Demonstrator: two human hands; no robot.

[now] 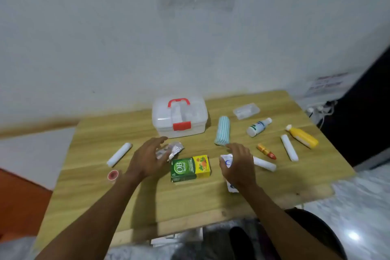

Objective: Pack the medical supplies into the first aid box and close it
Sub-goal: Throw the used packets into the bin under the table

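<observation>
The clear first aid box [179, 118] with a red handle and red latch stands shut at the table's back. My left hand [147, 158] hovers open over a silver foil blister pack [173, 149]. My right hand [238, 164] hovers open over a white packet with blue print [227, 159]. Between the hands lies a green and yellow medicine carton [190, 168]. A striped teal roll [222, 130], a white bottle [258, 126], a yellow bottle [302, 136], a small orange tube [266, 151], white rolls [289, 147], [119, 154], [264, 163] and a red tape roll [113, 174] lie around.
A clear plastic tray [246, 110] sits at the back right of the wooden table [95, 175]. A white wall rises behind. Cables and a socket [318, 110] lie right of the table. The floor shows below right.
</observation>
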